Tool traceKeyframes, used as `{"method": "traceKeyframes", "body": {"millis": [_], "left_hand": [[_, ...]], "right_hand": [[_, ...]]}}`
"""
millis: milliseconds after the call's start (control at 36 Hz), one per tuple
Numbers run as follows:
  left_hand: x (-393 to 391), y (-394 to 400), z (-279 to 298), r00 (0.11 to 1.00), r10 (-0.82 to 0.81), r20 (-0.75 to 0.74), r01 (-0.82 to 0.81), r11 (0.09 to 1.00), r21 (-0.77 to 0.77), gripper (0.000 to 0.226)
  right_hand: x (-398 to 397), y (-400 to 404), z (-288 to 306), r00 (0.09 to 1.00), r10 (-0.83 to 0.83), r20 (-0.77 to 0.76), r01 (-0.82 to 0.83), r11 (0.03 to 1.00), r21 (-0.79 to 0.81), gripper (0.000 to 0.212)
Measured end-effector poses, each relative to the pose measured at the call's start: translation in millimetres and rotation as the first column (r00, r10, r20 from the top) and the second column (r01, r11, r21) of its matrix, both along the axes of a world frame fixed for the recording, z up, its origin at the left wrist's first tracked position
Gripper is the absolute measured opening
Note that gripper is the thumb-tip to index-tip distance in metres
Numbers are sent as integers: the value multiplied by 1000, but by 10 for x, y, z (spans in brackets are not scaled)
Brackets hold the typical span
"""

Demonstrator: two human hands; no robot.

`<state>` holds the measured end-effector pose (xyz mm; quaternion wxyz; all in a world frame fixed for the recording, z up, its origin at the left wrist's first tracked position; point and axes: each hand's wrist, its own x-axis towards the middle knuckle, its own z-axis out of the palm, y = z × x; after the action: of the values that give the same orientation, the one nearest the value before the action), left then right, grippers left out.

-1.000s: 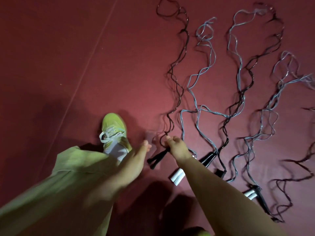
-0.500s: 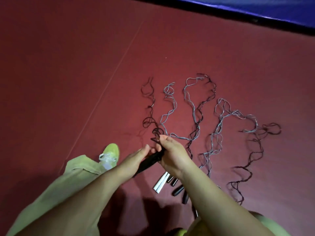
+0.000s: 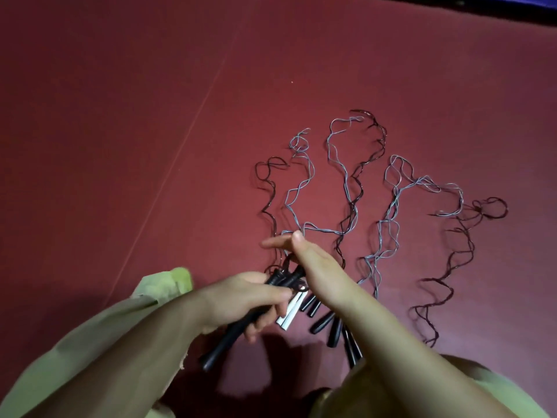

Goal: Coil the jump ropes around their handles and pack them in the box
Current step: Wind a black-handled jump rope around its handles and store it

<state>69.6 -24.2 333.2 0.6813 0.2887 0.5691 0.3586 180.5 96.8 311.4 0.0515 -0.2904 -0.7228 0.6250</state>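
My left hand [image 3: 247, 300] grips a pair of black jump rope handles [image 3: 229, 336] that slant down to the left. Their black cord [image 3: 266, 191] loops at the top of the handles and trails away over the red floor. My right hand [image 3: 313, 267] hovers just above the handle tops with fingers and thumb stretched out, and the cord loop lies under its palm. Several other ropes lie spread out to the right, some grey-blue [image 3: 346, 176] and some black [image 3: 461, 245]. No box is in view.
A white handle pair [image 3: 294, 310] and several black handles [image 3: 322, 322] lie on the floor under my right forearm. My green shoe [image 3: 180, 279] and trouser leg are at lower left. A floor seam [image 3: 187, 131] runs diagonally. A blue mat edge [image 3: 512, 1] is at top right.
The handles have been lifted off the floor and my left hand has taken a full grip on them. My right hand has gone from pinching the cord to stretched fingers. The view pulled back.
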Motion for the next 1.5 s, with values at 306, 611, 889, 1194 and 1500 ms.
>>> {"method": "traceKeyframes", "body": {"millis": [306,611,889,1194,1500], "left_hand": [[-42,218,-161,950,-39,310,82,989,-127,27],[-329,186,-370,768,119,630,-125,992,-36,36],[-442,200,-566,632,313,709,-380,923,-68,43],[-302,140,-594,958,-243,-151,225,966,-125,22],[-201,176,-527,938,-266,-222,257,964,-71,12]], "right_hand": [[154,148,-138,979,156,134,-176,972,157,75],[110,421,-458,959,63,277,-70,997,17,86],[189,145,-62,918,294,267,-336,933,130,82],[135,173,174,877,437,200,-472,860,192,17],[130,288,204,990,139,35,-132,980,-147,30]]}}
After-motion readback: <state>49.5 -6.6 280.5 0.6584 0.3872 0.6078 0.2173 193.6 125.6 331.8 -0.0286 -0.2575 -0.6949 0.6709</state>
